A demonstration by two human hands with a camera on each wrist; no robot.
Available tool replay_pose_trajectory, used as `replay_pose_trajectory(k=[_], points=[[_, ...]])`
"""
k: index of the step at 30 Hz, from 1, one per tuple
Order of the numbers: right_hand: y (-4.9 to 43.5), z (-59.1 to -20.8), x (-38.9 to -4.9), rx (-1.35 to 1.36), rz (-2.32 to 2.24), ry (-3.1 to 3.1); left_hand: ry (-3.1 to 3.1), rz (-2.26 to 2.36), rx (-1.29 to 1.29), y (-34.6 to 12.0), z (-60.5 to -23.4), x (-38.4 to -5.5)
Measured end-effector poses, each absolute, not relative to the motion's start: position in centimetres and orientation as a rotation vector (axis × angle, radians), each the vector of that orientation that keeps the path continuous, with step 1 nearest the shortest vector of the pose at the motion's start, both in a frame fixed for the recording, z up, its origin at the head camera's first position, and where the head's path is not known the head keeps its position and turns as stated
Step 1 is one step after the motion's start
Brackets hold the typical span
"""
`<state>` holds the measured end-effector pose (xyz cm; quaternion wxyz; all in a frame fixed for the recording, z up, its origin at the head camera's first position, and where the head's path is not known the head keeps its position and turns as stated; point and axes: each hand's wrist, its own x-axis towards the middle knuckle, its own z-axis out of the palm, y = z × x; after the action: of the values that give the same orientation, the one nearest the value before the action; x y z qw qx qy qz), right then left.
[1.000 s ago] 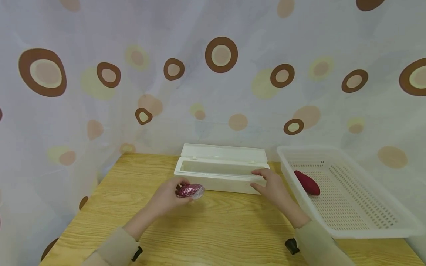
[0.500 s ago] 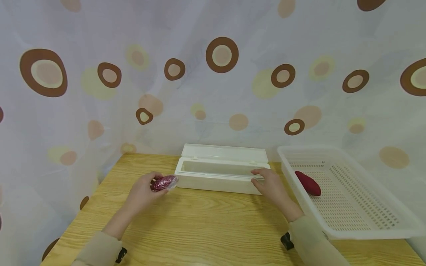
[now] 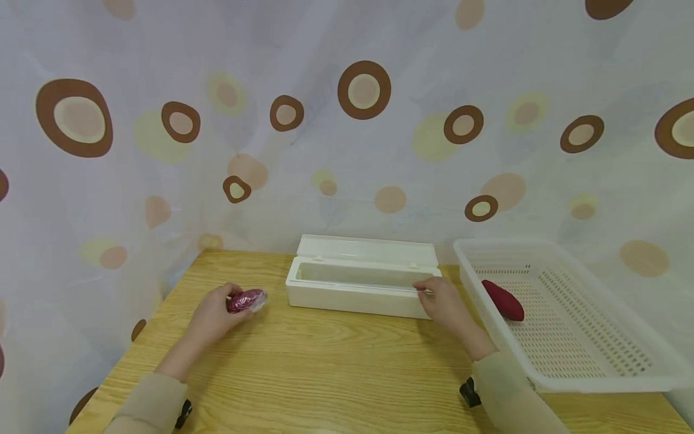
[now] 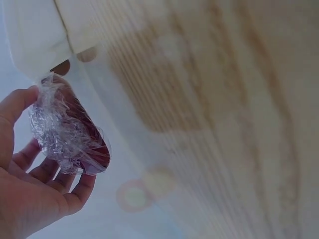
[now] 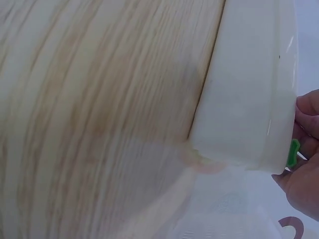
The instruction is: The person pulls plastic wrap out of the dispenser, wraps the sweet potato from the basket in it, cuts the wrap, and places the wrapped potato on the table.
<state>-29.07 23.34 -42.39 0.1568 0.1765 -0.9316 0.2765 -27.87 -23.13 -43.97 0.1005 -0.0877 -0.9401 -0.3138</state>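
Observation:
My left hand (image 3: 214,310) holds a dark red sweet potato (image 3: 246,300) wrapped in clear cling film, just above the table's left part. In the left wrist view crumpled cling film (image 4: 57,127) covers the side of it facing the thumb. A long white box (image 3: 358,301) stands at the back of the table with its lid (image 3: 365,248) tipped back. At its right end my right hand (image 3: 441,301) has thumb and fingers on the front rim. Seen from the right wrist, those fingers close around a small green tab (image 5: 293,153) at the box's edge, partly hidden.
A white perforated basket (image 3: 569,386) stands right of the box. Another dark red sweet potato (image 3: 504,300) lies inside it, against the left wall. The wooden table (image 3: 325,374) meets a patterned curtain (image 3: 303,157) at the back and left.
My left hand has carried the wrapped sweet potato left, away from the box. My right hand's thumb and fingers, spread before, have drawn together at the box's right end.

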Motion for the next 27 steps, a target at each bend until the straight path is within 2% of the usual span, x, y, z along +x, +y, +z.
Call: replay_pose_trajectory(k=[27], points=[[24.5,-42.7,-30.3,0.343,0.968,-2.700,-2.900,-0.936,-0.229,-23.6,-44.2,-29.1]])
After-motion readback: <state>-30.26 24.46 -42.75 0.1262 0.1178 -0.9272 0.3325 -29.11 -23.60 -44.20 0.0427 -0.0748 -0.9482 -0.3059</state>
